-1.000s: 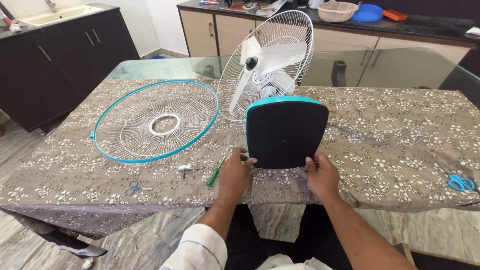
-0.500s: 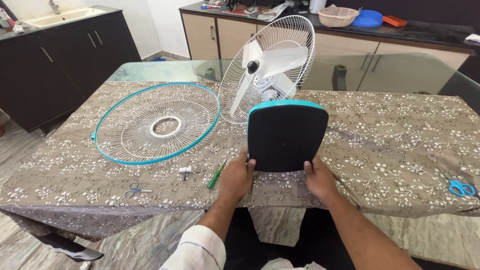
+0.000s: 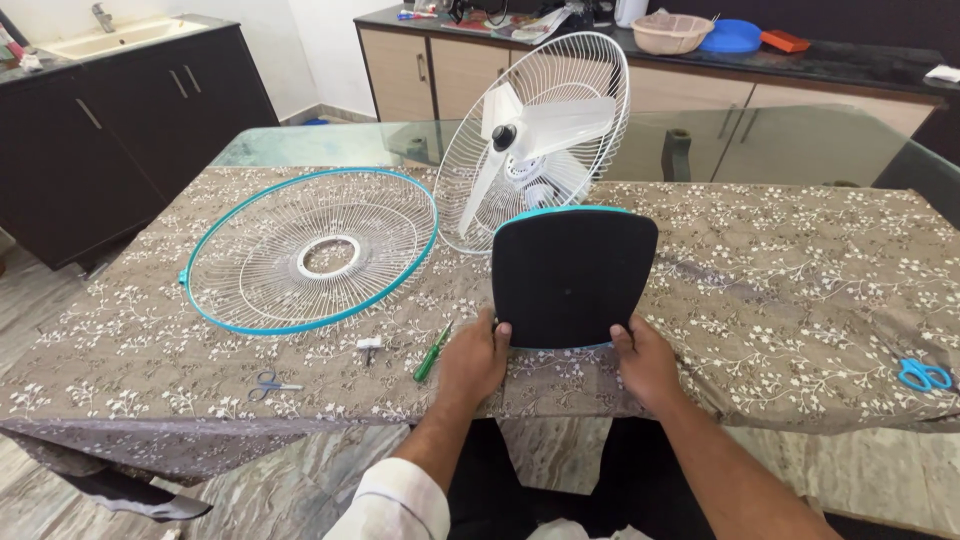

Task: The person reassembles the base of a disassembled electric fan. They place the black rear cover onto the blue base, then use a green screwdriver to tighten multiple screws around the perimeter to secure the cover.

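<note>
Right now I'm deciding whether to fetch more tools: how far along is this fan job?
Done: the front guard is off, lying flat on the table. In hand: both hands, left and right, tip the fan's base up. Left: the blades are on, and the screwdriver lies untouched.

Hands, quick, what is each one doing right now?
Left hand: closed on the lower left corner of the black, teal-rimmed plastic fan base.
Right hand: closed on its lower right corner.

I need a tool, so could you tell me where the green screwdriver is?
The green screwdriver lies on the tablecloth, just beside the left hand.
</note>
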